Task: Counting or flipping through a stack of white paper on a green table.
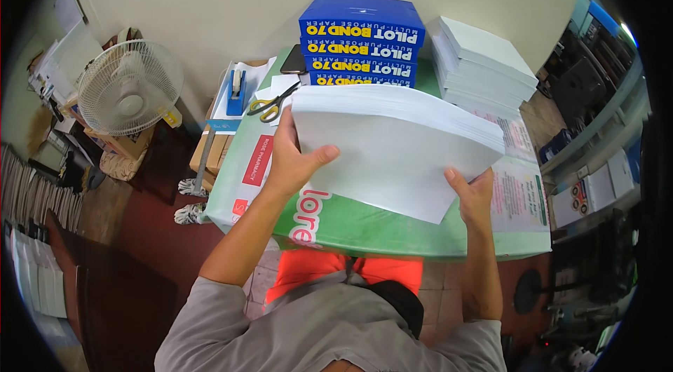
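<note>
A thick stack of white paper [392, 154] is held up, tilted, above the green-covered table [364, 232]. My left hand [294, 154] grips its left side, the thumb lying on the near face and the fingers behind. On the right side my right hand [471, 193] holds it the same way, thumb in front. The stack bows slightly, and its layered sheet edges show along the top. Beside my left hand lie scissors [272, 104] with black and yellow handles.
Blue paper reams [361, 25] are piled at the back by the wall, next to a tall white paper stack [484, 63]. A dark phone [293, 60] and a blue tape dispenser [237, 91] sit at the back left. A white fan [131, 88] stands further left.
</note>
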The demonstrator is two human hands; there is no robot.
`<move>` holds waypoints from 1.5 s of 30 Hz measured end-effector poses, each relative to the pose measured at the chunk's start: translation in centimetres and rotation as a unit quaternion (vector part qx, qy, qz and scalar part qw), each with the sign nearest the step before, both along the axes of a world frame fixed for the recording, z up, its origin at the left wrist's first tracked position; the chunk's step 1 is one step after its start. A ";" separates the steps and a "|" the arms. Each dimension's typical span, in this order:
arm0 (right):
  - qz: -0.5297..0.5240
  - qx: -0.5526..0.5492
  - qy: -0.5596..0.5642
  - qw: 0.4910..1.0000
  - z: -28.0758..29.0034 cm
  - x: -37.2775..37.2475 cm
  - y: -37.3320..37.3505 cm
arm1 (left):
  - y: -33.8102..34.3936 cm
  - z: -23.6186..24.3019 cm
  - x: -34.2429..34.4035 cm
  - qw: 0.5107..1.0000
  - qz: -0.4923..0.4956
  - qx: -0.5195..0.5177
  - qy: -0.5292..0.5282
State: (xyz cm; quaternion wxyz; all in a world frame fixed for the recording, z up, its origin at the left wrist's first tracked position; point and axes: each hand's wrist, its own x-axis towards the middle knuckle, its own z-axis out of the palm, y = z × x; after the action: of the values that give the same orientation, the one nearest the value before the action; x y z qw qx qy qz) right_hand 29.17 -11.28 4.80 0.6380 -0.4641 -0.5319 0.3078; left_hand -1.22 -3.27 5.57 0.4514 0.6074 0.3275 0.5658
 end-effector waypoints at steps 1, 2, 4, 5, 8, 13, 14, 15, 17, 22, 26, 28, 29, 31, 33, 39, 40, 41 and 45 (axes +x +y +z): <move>0.008 0.006 -0.003 1.000 0.2 -0.1 -0.2 | 0.3 0.9 0.2 0.997 -0.013 0.040 -0.072; 0.016 0.013 -0.005 1.000 0.2 -0.2 -0.4 | 0.4 1.9 0.3 0.986 -0.026 0.079 -0.143; 0.010 0.020 0.020 1.000 -0.1 -0.4 -0.5 | 1.3 4.1 0.3 0.987 -0.037 0.046 -0.151; 0.005 0.030 0.046 0.998 -0.2 -0.6 -0.4 | 1.6 5.4 0.3 0.990 -0.017 -0.027 -0.134; 0.007 0.058 0.031 0.998 -0.1 -0.9 -0.5 | 2.8 6.3 1.0 0.992 0.025 -0.087 -0.088; 0.008 0.066 0.035 0.997 0.1 -0.9 -0.6 | 2.8 6.6 0.9 0.983 -0.012 -0.111 -0.148; 0.010 0.065 0.040 0.997 0.2 -0.9 -0.5 | 2.8 6.5 0.9 0.982 -0.012 -0.112 -0.149; 0.011 0.064 0.039 0.997 0.3 -0.9 -0.5 | 2.8 6.3 1.0 0.986 -0.008 -0.106 -0.125; 0.013 0.069 0.036 0.997 0.4 -0.9 -0.4 | 2.8 6.1 0.9 0.990 -0.004 -0.100 -0.102; -0.012 0.050 0.038 0.998 0.0 -1.4 0.2 | 2.4 2.2 0.6 0.994 -0.017 0.085 -0.069; -0.053 0.059 0.015 0.997 0.7 -1.2 0.7 | 1.9 3.6 1.1 0.996 0.026 0.067 -0.044; -0.038 0.060 0.021 0.997 2.0 -0.7 0.6 | 1.2 4.7 0.8 0.995 0.013 0.065 -0.077; -0.026 0.059 0.027 0.998 2.4 -0.5 0.4 | 0.6 5.2 0.6 0.995 0.014 0.064 -0.076; -0.002 0.064 0.027 0.998 2.0 -0.4 -0.1 | -0.3 5.9 0.3 0.999 0.007 0.021 -0.042; 0.026 0.076 0.025 0.996 1.3 -0.5 -0.2 | -0.1 4.0 -0.3 0.998 -0.004 0.049 -0.041; 0.012 0.046 0.041 0.998 0.1 -1.2 -0.6 | 0.1 3.7 0.0 0.986 -0.008 0.027 -0.164; 0.005 0.057 0.044 0.997 0.0 -1.2 -0.6 | 0.5 4.6 -0.6 0.990 -0.015 -0.019 -0.141; -0.003 0.068 0.047 0.997 0.0 -1.1 -0.6 | 0.8 5.2 -0.9 0.990 -0.024 -0.067 -0.119; -0.012 0.074 0.043 0.996 0.2 -0.6 -1.0 | 1.2 6.1 -0.2 0.994 0.009 -0.085 -0.074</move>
State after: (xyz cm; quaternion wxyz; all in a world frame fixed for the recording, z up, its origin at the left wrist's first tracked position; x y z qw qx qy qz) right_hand 28.58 -12.23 5.00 0.6962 -0.4085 -0.5197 0.2800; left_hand -1.37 -2.11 11.67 0.5197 0.5202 0.3451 0.5834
